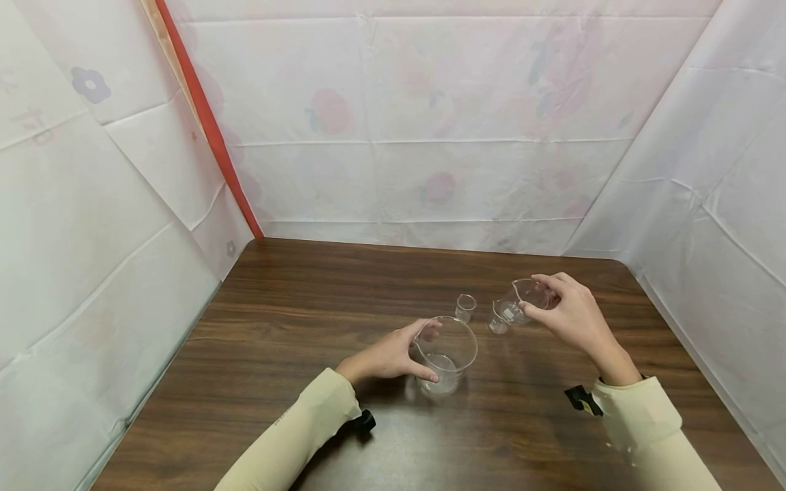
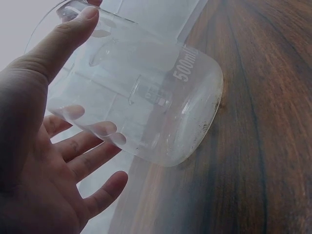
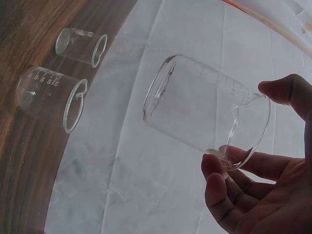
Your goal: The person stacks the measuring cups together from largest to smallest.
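My left hand (image 1: 387, 353) is around a large clear glass beaker (image 1: 451, 372) standing on the table, thumb on the near side and fingers on the far side. The left wrist view shows its "500ml" marking (image 2: 186, 63). To the right, my right hand (image 1: 574, 314) pinches a smaller glass beaker (image 3: 195, 105) by its rim between thumb and fingers. That beaker is marked up to 100 and is raised above the wood, tilted in the right wrist view. Beside it stand two little beakers, one graduated beaker (image 3: 46, 95) and a smaller beaker (image 3: 80, 46).
The dark wood-grain table (image 1: 295, 300) spreads around the glassware. White printed cloth (image 1: 399, 102) hangs behind it and along both sides, with a red strip (image 1: 211, 129) at the back left corner. Dark devices sit at both sleeve cuffs (image 1: 638, 409).
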The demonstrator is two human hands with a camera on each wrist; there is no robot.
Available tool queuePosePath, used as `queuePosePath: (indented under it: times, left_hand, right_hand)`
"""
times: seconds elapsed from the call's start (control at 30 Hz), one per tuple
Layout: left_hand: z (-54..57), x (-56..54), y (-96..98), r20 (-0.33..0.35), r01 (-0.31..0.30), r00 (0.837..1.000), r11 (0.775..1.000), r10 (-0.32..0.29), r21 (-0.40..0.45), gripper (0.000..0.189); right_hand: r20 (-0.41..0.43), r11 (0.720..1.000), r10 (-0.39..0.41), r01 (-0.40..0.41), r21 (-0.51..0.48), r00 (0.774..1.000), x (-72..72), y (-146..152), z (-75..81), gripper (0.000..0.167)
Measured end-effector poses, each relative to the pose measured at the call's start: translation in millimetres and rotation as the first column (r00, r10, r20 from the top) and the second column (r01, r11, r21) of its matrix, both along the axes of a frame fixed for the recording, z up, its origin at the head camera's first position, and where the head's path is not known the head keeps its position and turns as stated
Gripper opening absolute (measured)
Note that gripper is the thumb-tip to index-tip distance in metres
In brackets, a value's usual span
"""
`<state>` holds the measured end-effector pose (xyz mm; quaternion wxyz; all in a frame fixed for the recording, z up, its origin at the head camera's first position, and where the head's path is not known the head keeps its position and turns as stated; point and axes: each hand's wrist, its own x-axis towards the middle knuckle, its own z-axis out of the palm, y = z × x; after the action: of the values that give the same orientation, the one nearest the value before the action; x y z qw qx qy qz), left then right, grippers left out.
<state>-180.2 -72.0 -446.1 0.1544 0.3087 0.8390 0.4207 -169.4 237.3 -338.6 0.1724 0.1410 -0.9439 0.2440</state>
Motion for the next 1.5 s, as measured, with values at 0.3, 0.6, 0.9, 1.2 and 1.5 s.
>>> queuePosePath:
  times: [0.3,0.6,0.9,1.2,1.5]
  left_hand:
    - [-1.2,-1.0,0.5,0.001,0.008,1.0,1.0,-0.008,0.001,0.092]
    - [-0.9,-1.2,0.7,0.009,0.009,1.0,1.0,-0.009,0.01,0.092]
    - [-0.5,-2.2,0.6,0.002,0.012,1.0,1.0,-0.012,0.007,0.093]
    - [-1.4,-1.6,0.3,0.008,0.01,1.0,1.0,-0.01,0.005,0.092]
    - [-1.1,-1.3,0.1,-0.001,0.008,1.0,1.0,-0.008,0.009,0.092]
  right_hand:
    - [-0.009,1.0,0.022,-0.022,-0.012,1.0,-2.4,-6,-1.3,0.042]
    - [-0.02,0.999,0.043,-0.043,-0.014,0.999,-4.1,-11,0.5,0.043]
    - [-0.025,0.998,0.061,-0.061,-0.024,0.998,-5.1,-15,2.4,0.042]
    - [-0.047,0.996,0.077,-0.078,-0.031,0.996,-4.9,-17,2.1,0.042]
    - [-0.065,0.995,0.085,-0.088,-0.048,0.994,-3.6,-20,4.8,0.042]
